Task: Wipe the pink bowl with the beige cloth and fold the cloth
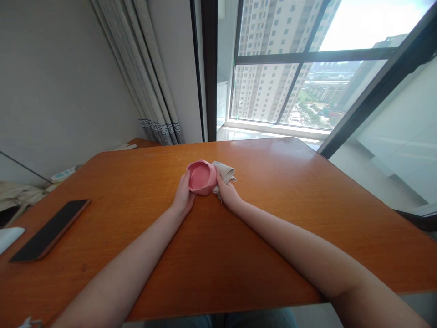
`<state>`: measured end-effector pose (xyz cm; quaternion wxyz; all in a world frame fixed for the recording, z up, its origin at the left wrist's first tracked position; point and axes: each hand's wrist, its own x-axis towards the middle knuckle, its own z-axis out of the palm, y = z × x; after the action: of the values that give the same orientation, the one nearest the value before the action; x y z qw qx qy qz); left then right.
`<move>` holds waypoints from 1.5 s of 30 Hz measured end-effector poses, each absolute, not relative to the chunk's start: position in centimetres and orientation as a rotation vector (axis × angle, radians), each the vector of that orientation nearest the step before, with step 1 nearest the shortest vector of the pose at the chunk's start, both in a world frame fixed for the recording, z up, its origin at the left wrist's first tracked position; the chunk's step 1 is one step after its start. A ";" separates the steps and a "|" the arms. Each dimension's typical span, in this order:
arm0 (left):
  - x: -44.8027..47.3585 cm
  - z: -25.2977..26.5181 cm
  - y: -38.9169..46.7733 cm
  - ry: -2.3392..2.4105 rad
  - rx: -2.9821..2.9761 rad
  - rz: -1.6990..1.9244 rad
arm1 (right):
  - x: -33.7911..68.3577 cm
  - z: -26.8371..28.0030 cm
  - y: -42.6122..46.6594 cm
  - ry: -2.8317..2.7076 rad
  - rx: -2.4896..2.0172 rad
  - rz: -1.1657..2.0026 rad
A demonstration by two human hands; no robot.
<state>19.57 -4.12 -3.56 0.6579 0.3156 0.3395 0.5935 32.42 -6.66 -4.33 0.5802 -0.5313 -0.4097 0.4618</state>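
Note:
A pink faceted bowl (200, 176) is tilted so that its hollow faces me, over the middle of the wooden table. On its left side my left hand (183, 193) grips the rim, thumb at the edge and fingers underneath. My right hand (228, 190) is closed on a light grey cloth (224, 171) at the bowl's right side. Part of the cloth sticks out beyond that hand, and some hangs below it. The fingers of my right hand are mostly hidden behind the cloth and bowl.
The brown wooden table (136, 177) spreads out under both arms. A dark flat slab (51, 230) lies at the left, with a white object (10, 238) beside it. A power strip (64, 173) is past the left edge. Curtain (160, 123) and window stand behind.

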 end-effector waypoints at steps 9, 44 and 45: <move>19.8 -3.4 -4.1 0.776 0.733 1.376 | 33.3 -5.4 -5.5 -0.810 -1.134 1.137; 19.5 -4.2 -3.5 0.753 0.815 1.632 | 39.8 3.8 -7.1 -1.481 -1.728 1.226; 19.7 -4.2 -3.7 0.745 0.827 1.609 | 39.7 4.1 -7.2 -1.492 -1.640 1.103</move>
<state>19.67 -3.65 -4.22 0.5584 0.3506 0.3158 0.6823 39.68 -7.16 4.12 0.3268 -0.6259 -0.5694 0.4209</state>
